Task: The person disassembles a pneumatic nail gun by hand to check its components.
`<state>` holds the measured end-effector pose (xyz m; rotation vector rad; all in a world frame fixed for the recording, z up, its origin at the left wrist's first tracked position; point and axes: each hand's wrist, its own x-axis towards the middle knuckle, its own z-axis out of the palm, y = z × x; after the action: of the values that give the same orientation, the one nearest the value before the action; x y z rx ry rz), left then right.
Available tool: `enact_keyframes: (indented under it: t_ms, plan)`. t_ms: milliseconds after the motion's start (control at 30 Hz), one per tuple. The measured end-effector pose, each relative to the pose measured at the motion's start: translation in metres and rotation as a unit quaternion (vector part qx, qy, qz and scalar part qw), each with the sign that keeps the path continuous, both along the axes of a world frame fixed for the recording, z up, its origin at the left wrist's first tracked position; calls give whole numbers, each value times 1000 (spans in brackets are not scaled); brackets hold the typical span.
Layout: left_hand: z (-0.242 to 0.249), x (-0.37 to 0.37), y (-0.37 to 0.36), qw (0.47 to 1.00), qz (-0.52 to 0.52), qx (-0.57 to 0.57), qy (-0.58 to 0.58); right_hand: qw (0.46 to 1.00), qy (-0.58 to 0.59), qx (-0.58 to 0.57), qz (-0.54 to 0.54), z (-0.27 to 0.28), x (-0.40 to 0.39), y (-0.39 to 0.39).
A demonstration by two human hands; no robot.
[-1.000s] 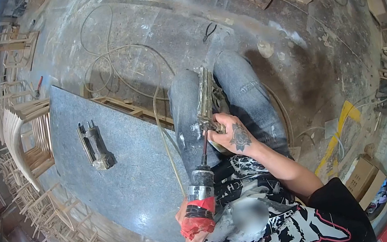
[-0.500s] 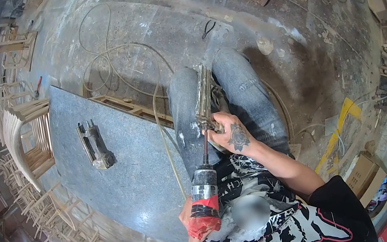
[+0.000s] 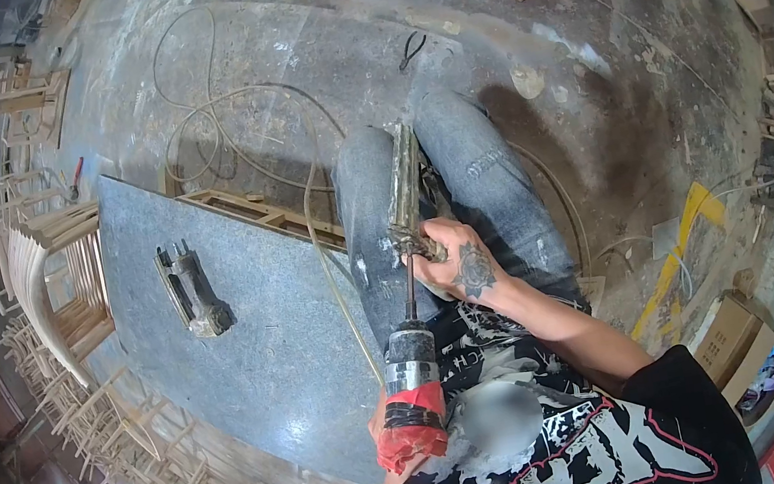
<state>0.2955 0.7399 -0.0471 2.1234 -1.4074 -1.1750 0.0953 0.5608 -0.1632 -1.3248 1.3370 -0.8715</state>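
My right hand [image 3: 460,256], with a tattoo on its back, is closed around a worn, dirty pneumatic staple gun [image 3: 406,183]. The tool lies lengthwise between my knees, its long magazine pointing away from me. Low in front of my shirt, my left hand [image 3: 378,424] grips a power drill [image 3: 414,371] wrapped in red and black tape; the drill hides most of that hand. A long thin bit [image 3: 412,289] runs from the drill's chuck to the near end of the staple gun. The exact contact spot is too small to make out.
On my left, a second staple gun [image 3: 192,291] lies on a grey-blue tabletop [image 3: 274,361]. An air hose [image 3: 321,242] crosses its edge and loops over the floor. Pliers [image 3: 412,50] lie ahead. Stacked wooden chair frames [image 3: 60,284] stand at left, a cardboard box [image 3: 727,340] at right.
The drill and my left hand have shifted slightly right, and the bit stands a little more upright. Both hands keep their holds. The view has moved a little.
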Motion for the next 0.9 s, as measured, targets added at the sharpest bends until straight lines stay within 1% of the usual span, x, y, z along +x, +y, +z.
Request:
enact_keyframes:
  t_ms: [100, 200, 400, 600, 700, 900]
  plan:
    - [2, 1, 0, 1000, -3, 1, -1, 1000, -11, -6, -7, -4, 1, 1]
    - [3, 0, -1, 1000, -3, 3, -1, 999, -6, 35, 3, 2, -2, 0]
    - [4, 0, -3, 1000, -5, 5, -3, 999, -31, -1, -14, -5, 1, 1]
    - [5, -2, -3, 1000, -8, 3, -4, 1000, -24, 8, -9, -4, 0, 1]
    - [4, -2, -3, 1000, -9, 1, -4, 999, -6, 39, 1, -4, -1, 1]
    - [2, -2, -6, 1000, -14, -1, -2, 1000, -1, 29, 10, -1, -3, 0]
